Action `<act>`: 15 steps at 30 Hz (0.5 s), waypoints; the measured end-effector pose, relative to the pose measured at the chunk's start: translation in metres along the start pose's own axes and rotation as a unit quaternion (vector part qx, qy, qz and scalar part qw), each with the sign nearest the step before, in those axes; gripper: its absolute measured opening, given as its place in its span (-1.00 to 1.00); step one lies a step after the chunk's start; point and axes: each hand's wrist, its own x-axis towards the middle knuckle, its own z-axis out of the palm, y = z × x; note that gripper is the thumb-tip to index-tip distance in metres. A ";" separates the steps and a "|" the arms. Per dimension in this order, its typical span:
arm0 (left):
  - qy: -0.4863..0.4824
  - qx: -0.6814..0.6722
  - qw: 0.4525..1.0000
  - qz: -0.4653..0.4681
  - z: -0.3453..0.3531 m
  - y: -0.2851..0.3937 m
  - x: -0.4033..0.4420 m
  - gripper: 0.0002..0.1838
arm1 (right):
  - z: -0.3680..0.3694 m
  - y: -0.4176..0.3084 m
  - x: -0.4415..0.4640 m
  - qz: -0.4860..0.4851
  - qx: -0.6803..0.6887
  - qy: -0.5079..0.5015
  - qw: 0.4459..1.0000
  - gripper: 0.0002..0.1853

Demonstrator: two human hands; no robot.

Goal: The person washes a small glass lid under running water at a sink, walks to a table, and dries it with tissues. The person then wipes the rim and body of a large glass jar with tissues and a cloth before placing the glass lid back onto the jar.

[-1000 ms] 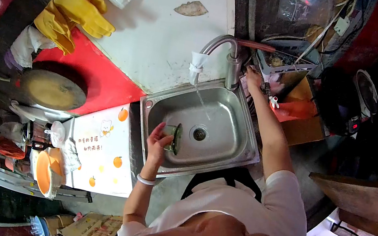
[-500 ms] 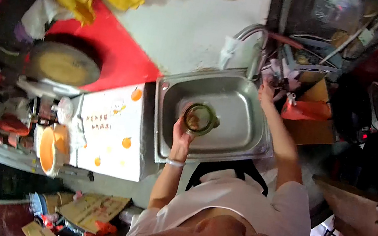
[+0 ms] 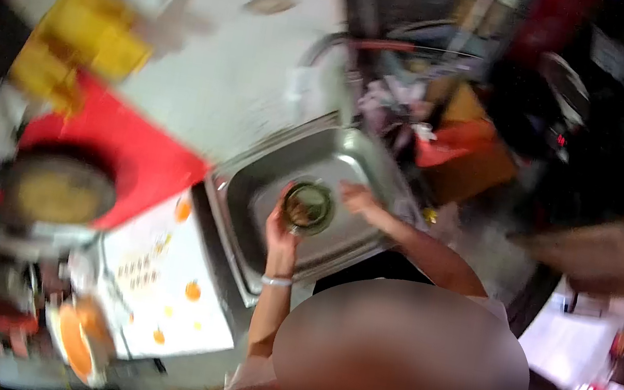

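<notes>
Over the sink (image 3: 231, 243), my left hand (image 3: 276, 228) is closed round the side of a round green glass vessel (image 3: 308, 209). The vessel's mouth faces up toward the camera, and something brownish shows inside it. My right hand (image 3: 360, 200) is above the sink basin, just right of the vessel and apart from it. Motion smears its fingers, so whether they are closed does not show. A curved faucet (image 3: 349, 91) rises at the back corner of the sink, with a white piece hanging near its spout.
Left of the sink stands a white board with orange prints (image 3: 175, 288). Beyond it are a red surface (image 3: 122, 157), a large round pan (image 3: 59, 192) and yellow gloves (image 3: 92, 38). A cardboard box (image 3: 471, 171) with an orange-red item sits at right.
My right hand has moved from beside the faucet to above the basin, near the vessel. My left hand still holds the vessel. The camera view has turned and is blurred.
</notes>
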 end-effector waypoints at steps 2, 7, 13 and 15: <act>0.014 0.012 0.999 -0.044 -0.007 -0.007 0.003 -0.47 | -0.001 -0.051 -0.044 0.093 0.287 -0.179 0.937 -0.25; 0.012 -0.031 0.993 -0.109 -0.007 -0.023 0.006 -0.56 | -0.015 -0.093 -0.083 -0.037 0.251 -0.130 0.958 -0.55; 0.003 0.195 0.972 -0.132 0.025 0.000 0.005 -0.46 | -0.051 -0.112 -0.108 -0.190 -0.095 0.022 0.977 -0.40; -0.058 0.184 0.970 -0.150 0.013 0.001 0.026 -0.44 | -0.095 -0.125 -0.125 -0.221 -0.036 0.034 0.974 -0.47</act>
